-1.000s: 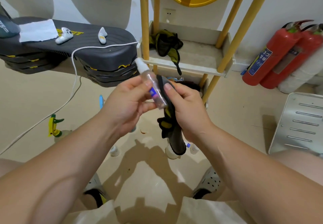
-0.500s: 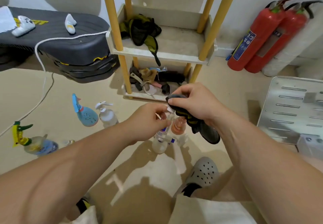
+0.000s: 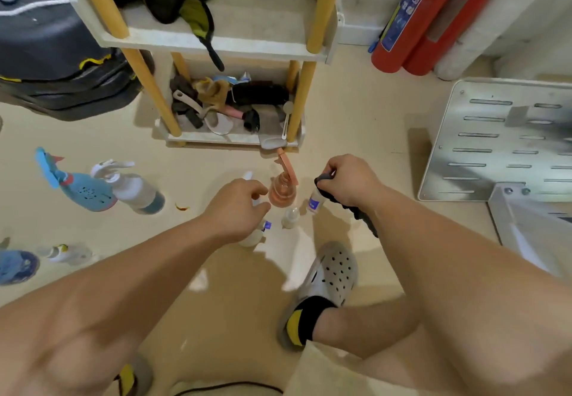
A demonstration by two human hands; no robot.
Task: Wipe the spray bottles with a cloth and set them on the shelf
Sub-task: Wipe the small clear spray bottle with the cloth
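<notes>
My left hand reaches down to a cluster of bottles on the floor, its fingers curled round a white spray bottle with a purple label. My right hand grips a dark cloth that hangs below it. A small clear bottle with a blue label stands just under the cloth. Between my hands stand an orange spray bottle and a tiny clear bottle. The white shelf with yellow posts rises behind them.
To the left stand a blue fish-shaped sprayer and a white-trigger bottle. The shelf's lower tier holds clutter. Red fire extinguishers lean at the back right. A slotted metal plate lies on the right. My clogged foot is below the bottles.
Both hands dropped from chest height to the floor. The small blue-label bottle left my left hand and now stands under the cloth; my left hand moved onto the white bottle.
</notes>
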